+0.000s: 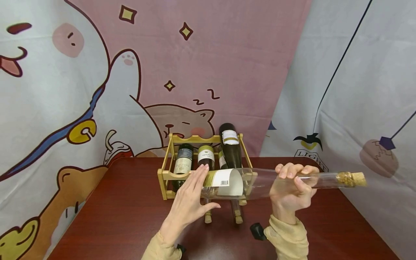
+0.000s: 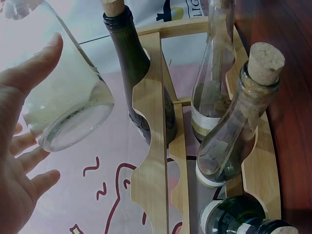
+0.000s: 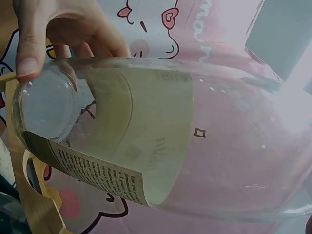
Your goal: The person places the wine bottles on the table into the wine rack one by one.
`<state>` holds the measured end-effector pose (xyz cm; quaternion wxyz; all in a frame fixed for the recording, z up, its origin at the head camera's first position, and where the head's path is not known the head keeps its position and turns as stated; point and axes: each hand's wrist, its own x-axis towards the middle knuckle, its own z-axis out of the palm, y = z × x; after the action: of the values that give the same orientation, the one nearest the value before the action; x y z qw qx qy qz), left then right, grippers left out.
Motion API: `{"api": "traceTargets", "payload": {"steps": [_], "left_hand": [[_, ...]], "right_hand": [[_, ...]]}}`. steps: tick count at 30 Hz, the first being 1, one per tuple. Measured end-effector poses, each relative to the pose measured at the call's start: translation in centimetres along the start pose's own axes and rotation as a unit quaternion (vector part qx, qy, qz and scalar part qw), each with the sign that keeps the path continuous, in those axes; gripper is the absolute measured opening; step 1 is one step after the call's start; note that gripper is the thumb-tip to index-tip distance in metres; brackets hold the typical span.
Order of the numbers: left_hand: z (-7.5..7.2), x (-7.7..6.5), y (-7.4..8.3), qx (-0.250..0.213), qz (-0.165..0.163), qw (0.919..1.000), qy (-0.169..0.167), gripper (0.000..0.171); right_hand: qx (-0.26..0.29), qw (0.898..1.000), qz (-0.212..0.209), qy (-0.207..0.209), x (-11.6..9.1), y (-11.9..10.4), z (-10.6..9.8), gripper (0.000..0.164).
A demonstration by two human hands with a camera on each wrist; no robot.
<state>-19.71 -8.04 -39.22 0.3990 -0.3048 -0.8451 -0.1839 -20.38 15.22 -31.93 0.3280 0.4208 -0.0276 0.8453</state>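
A clear glass bottle [image 1: 256, 180] with a cork lies level in the air in front of the wine rack, its corked end to the right. My right hand [image 1: 292, 186] grips it around the neck. At the base end my left hand [image 1: 190, 196] touches the bottle, its fingers fairly straight and thumb spread away. In the left wrist view the left hand [image 2: 24, 131] is beside the bottle's round base [image 2: 73, 126]. The right wrist view shows the bottle's label [image 3: 141, 126] close up, with the left hand [image 3: 73, 29] at the base.
A wooden wine rack [image 1: 164, 175] stands on the dark red table [image 1: 113, 206]. It holds several bottles, including a green bottle [image 1: 183, 162] at left and a dark bottle [image 1: 231, 151] resting higher at right. Two corked necks stick out at the front. A patterned cloth [image 1: 227, 54] hangs behind.
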Motion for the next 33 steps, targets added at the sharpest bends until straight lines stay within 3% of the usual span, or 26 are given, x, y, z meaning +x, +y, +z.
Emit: {"api": "traceTargets", "payload": {"steps": [7,13,22,33], "left_hand": [[-0.1,0.1,0.2,-0.008,0.007,0.9999,0.003,0.111],[-0.1,0.2,0.6,-0.015,-0.001,0.9999,-0.007,0.108],[0.0,0.2,0.8,-0.019,0.019,0.9996,-0.006,0.109],[-0.3,0.2,1.4,0.003,0.003,0.9999,-0.009,0.096]], "right_hand": [[0.021,0.998,0.013,-0.054,-0.3,0.4,0.0,0.013],[0.016,0.997,0.025,-0.069,-0.8,0.7,0.1,0.014],[0.019,0.995,0.034,-0.093,-1.1,1.1,0.1,0.016],[0.035,0.99,0.045,-0.129,-1.6,1.5,0.1,0.019]]}}
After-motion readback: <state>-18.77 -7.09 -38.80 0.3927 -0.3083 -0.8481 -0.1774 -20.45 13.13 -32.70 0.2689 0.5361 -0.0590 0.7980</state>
